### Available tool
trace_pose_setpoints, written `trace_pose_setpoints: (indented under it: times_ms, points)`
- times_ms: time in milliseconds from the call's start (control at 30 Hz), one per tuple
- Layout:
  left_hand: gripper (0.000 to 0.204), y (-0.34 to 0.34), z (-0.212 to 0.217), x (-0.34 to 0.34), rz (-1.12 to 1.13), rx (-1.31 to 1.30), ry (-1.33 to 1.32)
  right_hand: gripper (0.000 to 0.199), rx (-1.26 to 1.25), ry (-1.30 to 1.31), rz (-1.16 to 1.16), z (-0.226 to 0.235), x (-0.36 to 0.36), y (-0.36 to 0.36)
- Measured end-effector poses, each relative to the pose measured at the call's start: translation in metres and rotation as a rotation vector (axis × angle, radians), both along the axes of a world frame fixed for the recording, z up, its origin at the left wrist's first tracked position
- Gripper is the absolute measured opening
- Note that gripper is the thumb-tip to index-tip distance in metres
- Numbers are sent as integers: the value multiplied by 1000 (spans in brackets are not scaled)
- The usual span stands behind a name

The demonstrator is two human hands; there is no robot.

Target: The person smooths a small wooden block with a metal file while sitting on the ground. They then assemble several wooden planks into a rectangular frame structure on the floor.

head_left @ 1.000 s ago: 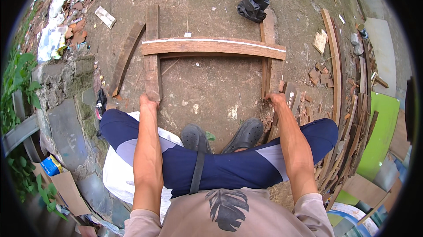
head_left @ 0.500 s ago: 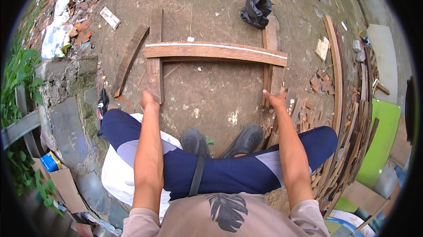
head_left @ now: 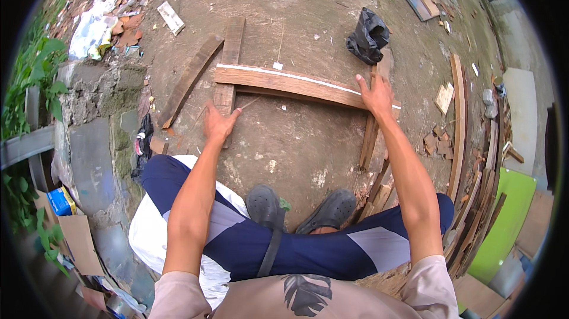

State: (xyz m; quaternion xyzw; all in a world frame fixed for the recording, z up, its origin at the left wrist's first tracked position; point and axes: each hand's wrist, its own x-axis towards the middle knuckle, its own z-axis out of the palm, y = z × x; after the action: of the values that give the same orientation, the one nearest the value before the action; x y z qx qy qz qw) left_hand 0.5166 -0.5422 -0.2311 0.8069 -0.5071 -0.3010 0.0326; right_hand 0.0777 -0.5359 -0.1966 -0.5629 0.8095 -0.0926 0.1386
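A reddish-brown wooden beam [head_left: 290,82] with a white stripe along its top edge lies crosswise over two supporting planks. My left hand [head_left: 219,123] is over the near part of the left plank [head_left: 233,43], thumb and fingers spread to either side of it. My right hand [head_left: 377,98] lies over the right end of the beam, with its fingers stretched out past the far edge. Part of the right plank [head_left: 368,141] is hidden under the beam and my right arm. I cannot tell how firmly either hand presses.
Another plank [head_left: 191,82] lies slanted at the left. A black plastic bag [head_left: 367,37] sits beyond the beam's right end. Long wood strips [head_left: 456,123] are stacked at right, by a green panel [head_left: 501,218]. A block wall [head_left: 92,141] stands at left. My grey clogs [head_left: 329,209] are in front.
Both hands have moved forward from the near ends of the supporting planks, the right one up onto the beam's end. The view has shifted, and the beam looks more slanted.
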Motion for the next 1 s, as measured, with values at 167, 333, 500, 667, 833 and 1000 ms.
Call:
trace_pose_setpoints:
  times_ms: [167, 333, 500, 667, 833, 1000]
  points:
    - [97, 3, -1, -21, 50, -84, -157, 76, 192, -85, 165, 11, -3, 9]
    - [84, 5, -12, -16, 83, -119, -187, 55, -211, 270, 469, 13, 25, 23]
    - [81, 3, -11, -22, 138, -130, -152, 38, 45, 69, 1012, -9, 66, 55]
    - [78, 4, -7, -22, 176, -140, -125, 57, 53, 136, 753, -22, 97, 57]
    - [76, 3, -7, -21, 187, -144, -80, 60, 35, 123, 824, -33, 101, 55]
    - [76, 5, -3, -20, 190, -163, -91, 70, 165, 119, 742, -30, 111, 53]
